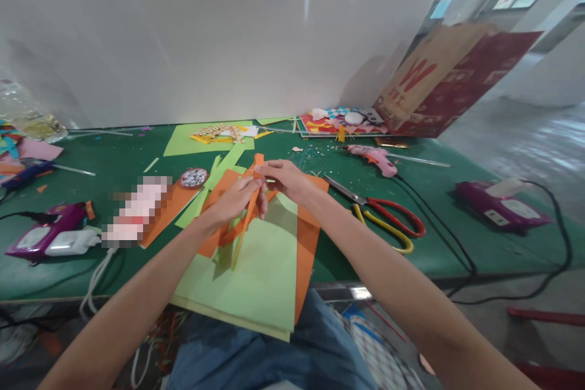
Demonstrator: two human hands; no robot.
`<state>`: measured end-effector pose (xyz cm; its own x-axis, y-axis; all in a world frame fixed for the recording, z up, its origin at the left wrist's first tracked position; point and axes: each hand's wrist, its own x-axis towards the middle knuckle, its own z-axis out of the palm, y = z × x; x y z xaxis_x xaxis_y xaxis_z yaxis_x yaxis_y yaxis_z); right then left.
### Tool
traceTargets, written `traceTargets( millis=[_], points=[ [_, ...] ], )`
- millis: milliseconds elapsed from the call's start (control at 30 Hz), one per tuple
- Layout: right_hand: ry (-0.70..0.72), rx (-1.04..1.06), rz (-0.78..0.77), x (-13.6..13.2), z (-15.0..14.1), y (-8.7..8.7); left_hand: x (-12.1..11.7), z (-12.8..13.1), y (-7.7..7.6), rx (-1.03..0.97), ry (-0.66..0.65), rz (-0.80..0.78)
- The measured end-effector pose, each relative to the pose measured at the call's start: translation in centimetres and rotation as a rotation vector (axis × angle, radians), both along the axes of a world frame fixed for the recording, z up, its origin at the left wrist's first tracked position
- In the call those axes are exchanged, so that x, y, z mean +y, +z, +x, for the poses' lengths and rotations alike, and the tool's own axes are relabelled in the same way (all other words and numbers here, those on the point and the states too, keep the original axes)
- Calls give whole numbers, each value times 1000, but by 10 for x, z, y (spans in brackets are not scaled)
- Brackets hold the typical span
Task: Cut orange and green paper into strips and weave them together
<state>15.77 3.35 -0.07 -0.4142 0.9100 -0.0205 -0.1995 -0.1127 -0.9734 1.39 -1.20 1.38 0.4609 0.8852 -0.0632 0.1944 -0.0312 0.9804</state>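
Observation:
Both hands meet over the sheets at the middle of the table. My left hand (237,195) is closed on an orange paper strip (250,210) that hangs down toward the sheets. My right hand (284,180) pinches the same strip near its upper end, touching the left fingertips. Below the hands lie light green sheets (265,280), which stick out past the table's front edge. Orange sheets (307,250) show from under them on the right. Beneath the left hand are more orange and green strips, partly hidden.
Scissors (365,200) with red and yellow handles lie to the right, near a pink glue gun (373,158) with a black cord. Purple power sockets (501,204) sit at both sides. A round tin (194,178) is on the left. A paper bag (439,79) leans at the back right.

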Motion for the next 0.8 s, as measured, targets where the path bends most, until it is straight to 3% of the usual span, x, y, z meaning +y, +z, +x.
traceTargets(
  millis=[800],
  points=[
    [-49,8,54,0,-3,-3,0,4,1,-13,33,-93]
  ],
)
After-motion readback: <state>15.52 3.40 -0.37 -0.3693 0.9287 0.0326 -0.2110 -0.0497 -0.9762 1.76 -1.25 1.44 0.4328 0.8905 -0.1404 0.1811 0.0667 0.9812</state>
